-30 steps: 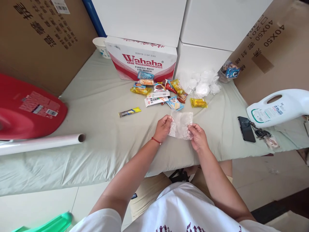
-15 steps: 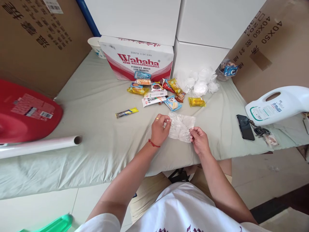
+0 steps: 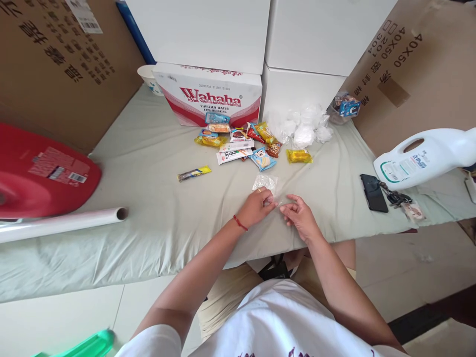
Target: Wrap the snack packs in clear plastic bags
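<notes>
A clear plastic bag (image 3: 265,182), gathered up and crinkled, is held in my left hand (image 3: 259,206), its fingers curled closed around the lower part. The bag's upper part spreads out beyond my knuckles on the cloth. My right hand (image 3: 300,216) is just to the right, thumb and fingers slightly apart, close to the left fingertips; a sliver of clear plastic shows between the two hands. Beyond them lies a pile of wrapped snacks, among them a light-blue packet (image 3: 263,159) and a white packet (image 3: 234,155). A yellow packet (image 3: 299,156) and a yellow-and-dark stick packet (image 3: 194,173) lie apart.
Crumpled clear bags (image 3: 307,130) are heaped beside a snack-filled tub (image 3: 344,109). A Wahaha carton (image 3: 211,96) stands at the back. On the left are a red jug (image 3: 48,173) and a white roll (image 3: 67,223); on the right, a phone (image 3: 374,193) and white bottle (image 3: 420,156).
The spread plastic bag has been bunched up into my left hand, which moved right and down. My right hand has let go of the bag's corner, and its fingers have parted.
</notes>
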Tool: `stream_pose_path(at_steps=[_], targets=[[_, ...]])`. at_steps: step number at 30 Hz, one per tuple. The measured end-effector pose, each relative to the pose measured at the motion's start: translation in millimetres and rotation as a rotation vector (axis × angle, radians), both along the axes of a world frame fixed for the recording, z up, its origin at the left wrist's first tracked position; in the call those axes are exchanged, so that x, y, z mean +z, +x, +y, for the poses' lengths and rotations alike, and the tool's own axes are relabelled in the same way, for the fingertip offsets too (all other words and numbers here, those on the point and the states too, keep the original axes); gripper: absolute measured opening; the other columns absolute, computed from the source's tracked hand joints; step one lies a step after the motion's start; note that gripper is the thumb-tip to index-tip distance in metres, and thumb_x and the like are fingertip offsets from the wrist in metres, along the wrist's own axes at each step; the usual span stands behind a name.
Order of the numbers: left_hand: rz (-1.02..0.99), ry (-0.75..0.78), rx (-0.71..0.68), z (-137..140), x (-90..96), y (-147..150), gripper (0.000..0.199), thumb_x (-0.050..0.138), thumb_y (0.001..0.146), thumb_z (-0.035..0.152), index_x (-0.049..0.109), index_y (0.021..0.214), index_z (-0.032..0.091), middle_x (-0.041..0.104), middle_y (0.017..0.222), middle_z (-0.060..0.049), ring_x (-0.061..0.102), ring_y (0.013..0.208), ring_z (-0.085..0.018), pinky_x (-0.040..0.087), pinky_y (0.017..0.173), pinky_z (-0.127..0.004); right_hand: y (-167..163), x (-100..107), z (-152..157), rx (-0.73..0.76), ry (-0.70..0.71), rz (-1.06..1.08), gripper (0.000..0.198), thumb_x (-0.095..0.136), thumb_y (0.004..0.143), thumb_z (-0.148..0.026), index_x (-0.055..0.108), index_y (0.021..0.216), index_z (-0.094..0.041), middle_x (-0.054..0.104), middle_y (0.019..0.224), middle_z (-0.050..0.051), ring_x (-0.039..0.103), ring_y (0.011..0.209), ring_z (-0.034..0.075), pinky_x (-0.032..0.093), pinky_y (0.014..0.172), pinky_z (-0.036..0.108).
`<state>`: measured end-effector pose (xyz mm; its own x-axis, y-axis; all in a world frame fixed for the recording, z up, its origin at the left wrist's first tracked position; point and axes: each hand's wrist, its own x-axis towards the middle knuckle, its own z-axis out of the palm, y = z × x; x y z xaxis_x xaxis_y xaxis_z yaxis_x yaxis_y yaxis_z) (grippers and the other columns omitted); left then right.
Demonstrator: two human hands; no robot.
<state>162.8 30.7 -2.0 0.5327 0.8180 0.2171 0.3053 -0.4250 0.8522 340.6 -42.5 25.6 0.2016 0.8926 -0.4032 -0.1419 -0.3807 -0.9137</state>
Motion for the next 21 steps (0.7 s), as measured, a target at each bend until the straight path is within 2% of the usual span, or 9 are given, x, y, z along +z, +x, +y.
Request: stream_pose_path(at_steps=[2, 4, 6, 9, 12, 16, 18, 21], targets=[[0.007, -0.001, -0.027, 1, 1.7, -3, 0.017, 0.066, 0.084, 0.029, 0.053, 0.075, 0.020, 0.052, 0.081, -0.001, 0.049, 0.077, -0.017, 0.039, 0.071, -0.030, 1, 0, -1, 0.020, -0.008, 0.021, 0.068, 0.090, 0.062, -0.052, 0.061, 0.115, -0.021, 0.070, 0.082, 0.000, 0.056, 0.061, 0.010, 0.046, 0.044, 0.019], [0.029, 0.017, -0.076, -1, 4.3, -4, 0.016, 0.067, 0.082, 0.028, 0.054, 0.077, 0.020, 0.053, 0.086, -0.002, 0.050, 0.079, -0.018, 0.041, 0.072, -0.031, 0, -1, -1, 0.052, 0.001, 0.054, 0.061, 0.087, 0.066, -0.054, 0.064, 0.112, -0.022, 0.072, 0.093, 0.003, 0.061, 0.071, 0.013, 0.051, 0.051, 0.021], [0.012, 0.026, -0.133, -4, 5.6, -3, 0.014, 0.067, 0.082, 0.028, 0.056, 0.079, 0.020, 0.054, 0.090, -0.004, 0.051, 0.081, -0.018, 0.042, 0.073, -0.031, -2, -2, 1, 0.085, 0.027, 0.041, 0.054, 0.088, 0.065, -0.052, 0.068, 0.105, -0.022, 0.072, 0.096, 0.003, 0.063, 0.078, 0.015, 0.052, 0.054, 0.022], [-0.115, -0.060, -0.181, -2, 3.6, -6, 0.012, 0.064, 0.084, 0.028, 0.058, 0.078, 0.019, 0.054, 0.092, -0.004, 0.051, 0.081, -0.017, 0.044, 0.074, -0.031, -5, -5, 5, 0.050, 0.068, -0.042, 0.042, 0.089, 0.062, -0.050, 0.068, 0.082, -0.019, 0.063, 0.072, -0.002, 0.053, 0.063, 0.011, 0.042, 0.045, 0.019], [-0.344, -0.256, -0.135, 9, 1.1, -17, 0.019, 0.069, 0.082, 0.031, 0.060, 0.073, 0.018, 0.054, 0.091, -0.004, 0.053, 0.082, -0.017, 0.046, 0.077, -0.032, -1, -6, 4, -0.011, 0.081, -0.052, 0.040, 0.088, 0.064, -0.050, 0.066, 0.074, -0.019, 0.053, 0.062, -0.005, 0.043, 0.054, 0.008, 0.034, 0.041, 0.019], [-0.650, -0.507, -0.037, 28, 6.1, -41, 0.017, 0.078, 0.070, 0.027, 0.064, 0.069, 0.018, 0.059, 0.091, -0.004, 0.059, 0.089, -0.019, 0.048, 0.078, -0.032, 16, -4, -8, -0.085, 0.068, -0.050, 0.042, 0.089, 0.063, -0.050, 0.064, 0.078, -0.019, 0.059, 0.069, -0.003, 0.045, 0.055, 0.008, 0.035, 0.041, 0.018], [-0.763, -0.572, 0.027, 37, 10.8, -50, 0.014, 0.077, 0.066, 0.023, 0.064, 0.067, 0.017, 0.061, 0.091, -0.004, 0.060, 0.089, -0.019, 0.048, 0.075, -0.031, 26, -5, -18, -0.128, 0.048, -0.050, 0.043, 0.089, 0.063, -0.050, 0.063, 0.078, -0.019, 0.059, 0.069, -0.003, 0.045, 0.055, 0.008, 0.034, 0.040, 0.017], [-0.875, -0.586, 0.141, 46, 14.7, -57, 0.013, 0.076, 0.063, 0.021, 0.064, 0.065, 0.017, 0.062, 0.088, -0.004, 0.059, 0.084, -0.017, 0.046, 0.070, -0.027, 39, -4, -33, -0.176, 0.012, -0.040, 0.044, 0.090, 0.063, -0.050, 0.064, 0.078, -0.019, 0.059, 0.069, -0.003, 0.044, 0.054, 0.007, 0.033, 0.040, 0.016]])
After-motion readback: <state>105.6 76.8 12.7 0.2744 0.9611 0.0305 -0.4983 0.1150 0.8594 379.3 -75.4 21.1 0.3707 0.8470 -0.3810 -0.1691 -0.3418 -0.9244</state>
